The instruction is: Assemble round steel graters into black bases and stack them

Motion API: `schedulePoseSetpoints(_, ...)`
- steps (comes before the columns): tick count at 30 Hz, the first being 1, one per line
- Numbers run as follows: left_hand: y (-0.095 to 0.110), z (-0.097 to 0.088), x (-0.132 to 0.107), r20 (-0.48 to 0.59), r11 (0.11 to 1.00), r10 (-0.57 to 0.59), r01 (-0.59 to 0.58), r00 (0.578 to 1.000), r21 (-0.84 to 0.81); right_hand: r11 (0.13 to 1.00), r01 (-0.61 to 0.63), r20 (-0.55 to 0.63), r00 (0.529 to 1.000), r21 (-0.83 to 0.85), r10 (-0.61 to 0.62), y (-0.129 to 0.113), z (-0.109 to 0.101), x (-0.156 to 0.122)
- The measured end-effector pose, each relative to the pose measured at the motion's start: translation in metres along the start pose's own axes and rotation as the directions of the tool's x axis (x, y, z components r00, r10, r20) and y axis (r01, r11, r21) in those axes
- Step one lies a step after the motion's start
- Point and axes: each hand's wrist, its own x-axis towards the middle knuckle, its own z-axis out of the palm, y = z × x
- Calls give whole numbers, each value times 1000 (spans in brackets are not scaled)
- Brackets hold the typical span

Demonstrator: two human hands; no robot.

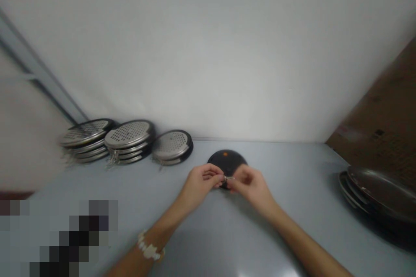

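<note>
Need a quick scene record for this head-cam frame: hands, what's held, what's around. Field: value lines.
surface: grey tabletop against a white wall
left hand: pinching a small metal piece
left wrist: white beaded bracelet
right hand: pinching the same piece from the other side
behind hands: dark round disc with an orange dot, lying flat
far left: three stacks of perforated steel discs along the wall
far right: stack of dark round pans

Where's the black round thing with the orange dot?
In the head view, the black disc lies on the grey table at the middle, behind the left hand and right hand, with holey metal lids to its left.
</note>
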Motion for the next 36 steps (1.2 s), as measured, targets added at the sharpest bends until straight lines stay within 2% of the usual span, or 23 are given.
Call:
schedulePoseSetpoints(5, -2, 2, 1, -29, 1000, 18, -18, 999, -15, 1000, 10, -19, 1000, -19, -11, -2, -3, -1)
schedulePoseSetpoints(10, -2, 1, 2, -41, 999, 44, -43, 998, 6, 993, 66, -93, 993, -94, -75, 4, -6, 1)
schedulePoseSetpoints(14, -2, 0, 2, -39, 999, 50, -50, 998, 2, 1000, 15, -99, 995, 0, -15, 7, -3, 2)
schedulePoseSetpoints(18, -4, 1, 2, -28, 996, 94, -94, 995, 6, 993, 5, -48, 999, 116, 0, 2, 0, 0)
schedulePoseSetpoints(22, -3, 0, 1, -14, 992, 125, -124, 992, 29, 999, 17, 56, 998, -49, -14, -4, -1, -2)
schedulePoseSetpoints(25, -2, 0, 0, -5, 992, 122, -122, 993, 35, 989, -15, 36, 999, -148, 21, -3, -3, -2)
schedulePoseSetpoints(31, 2, 2, -2, 41, 981, 170, -173, 985, 89, 993, -8, -41, 999, -117, 3, 4, -3, 2)
schedulePoseSetpoints(36, 2, 5, -5, 88, 979, 167, -176, 982, 100, 992, 0, 49, 999, -123, 6, 0, 0, -1)
